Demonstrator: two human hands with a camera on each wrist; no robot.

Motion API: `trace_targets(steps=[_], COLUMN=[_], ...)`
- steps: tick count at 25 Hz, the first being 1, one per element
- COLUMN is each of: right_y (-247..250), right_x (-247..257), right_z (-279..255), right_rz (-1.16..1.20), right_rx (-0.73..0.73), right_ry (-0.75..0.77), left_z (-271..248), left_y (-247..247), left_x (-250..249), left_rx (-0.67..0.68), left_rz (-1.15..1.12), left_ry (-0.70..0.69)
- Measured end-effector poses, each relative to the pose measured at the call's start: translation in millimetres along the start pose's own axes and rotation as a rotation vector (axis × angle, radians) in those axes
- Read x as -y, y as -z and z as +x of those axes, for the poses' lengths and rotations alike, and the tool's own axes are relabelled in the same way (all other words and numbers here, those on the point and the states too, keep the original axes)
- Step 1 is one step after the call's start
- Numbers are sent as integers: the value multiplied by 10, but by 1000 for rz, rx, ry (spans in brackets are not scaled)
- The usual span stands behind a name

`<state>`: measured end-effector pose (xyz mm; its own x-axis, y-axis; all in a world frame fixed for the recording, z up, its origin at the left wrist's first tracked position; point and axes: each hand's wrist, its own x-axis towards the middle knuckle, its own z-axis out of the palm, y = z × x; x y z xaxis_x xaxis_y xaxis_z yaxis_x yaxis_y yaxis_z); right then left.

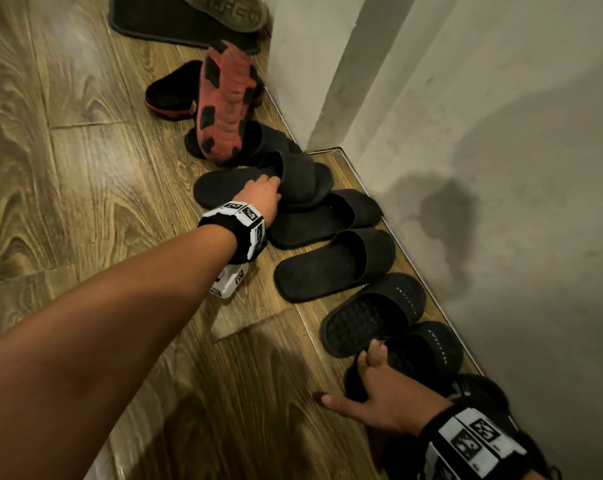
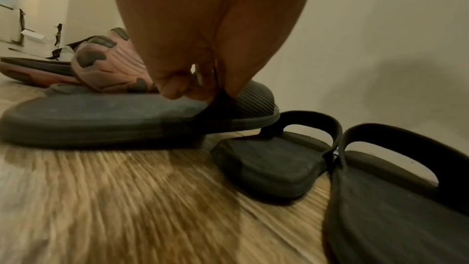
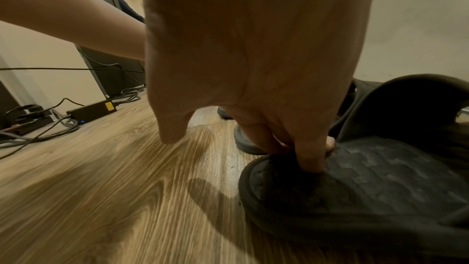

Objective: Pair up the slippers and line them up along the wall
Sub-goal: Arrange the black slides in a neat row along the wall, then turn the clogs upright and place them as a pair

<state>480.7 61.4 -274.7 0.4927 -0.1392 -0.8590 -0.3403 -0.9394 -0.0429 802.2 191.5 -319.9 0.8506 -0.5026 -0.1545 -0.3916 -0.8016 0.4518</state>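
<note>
Several black slippers lie in a row along the wall [image 1: 501, 168] on the wood floor. My left hand [image 1: 262, 195] grips a ribbed black slipper [image 1: 224, 188] [image 2: 101, 115] at its strap, its toe end lying over the neighbouring black slipper [image 1: 327, 216] [image 2: 269, 166]. Nearest me, my right hand [image 1: 372, 379] [image 3: 299, 148] presses its fingers on the heel end of a textured black slipper [image 1: 424, 348] [image 3: 368, 184], thumb spread out over the floor. A matching perforated slipper [image 1: 376, 313] lies just beyond it. An upturned red-soled shoe [image 1: 224, 105] [image 2: 109, 63] leans on another black slipper.
A red-and-black shoe [image 1: 172, 91] and a dark doormat [image 1: 161, 19] with an upturned sole lie farther along. The wall has a protruding corner [image 1: 314, 140]. In the right wrist view, a power adapter [image 3: 93, 110] and cables lie across the floor to the left.
</note>
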Motion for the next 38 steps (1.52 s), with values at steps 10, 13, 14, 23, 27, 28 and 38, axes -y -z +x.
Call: trace_targets(steps=[10, 13, 14, 23, 27, 28, 38], right_y=[-15, -17, -16, 32, 53, 70, 54], right_x=[-21, -22, -21, -29, -45, -46, -116], right_z=[35, 43, 47, 37, 39, 46, 83], right_rz=[-37, -35, -32, -6, 10, 17, 12], right_rx=[-6, 1, 6, 33, 35, 39, 9], right_ry=[13, 10, 10, 13, 5, 2, -44], left_z=[158, 130, 117, 15, -299, -409, -1195], left_y=[151, 210, 235, 95, 64, 61, 459], left_x=[-26, 41, 57, -36, 526, 726, 1782], left_rx=[-11, -41, -61, 40, -263, -291, 64], left_rz=[-132, -80, -48, -112, -260, -205, -39], left_ry=[122, 90, 89, 75, 79, 68, 319])
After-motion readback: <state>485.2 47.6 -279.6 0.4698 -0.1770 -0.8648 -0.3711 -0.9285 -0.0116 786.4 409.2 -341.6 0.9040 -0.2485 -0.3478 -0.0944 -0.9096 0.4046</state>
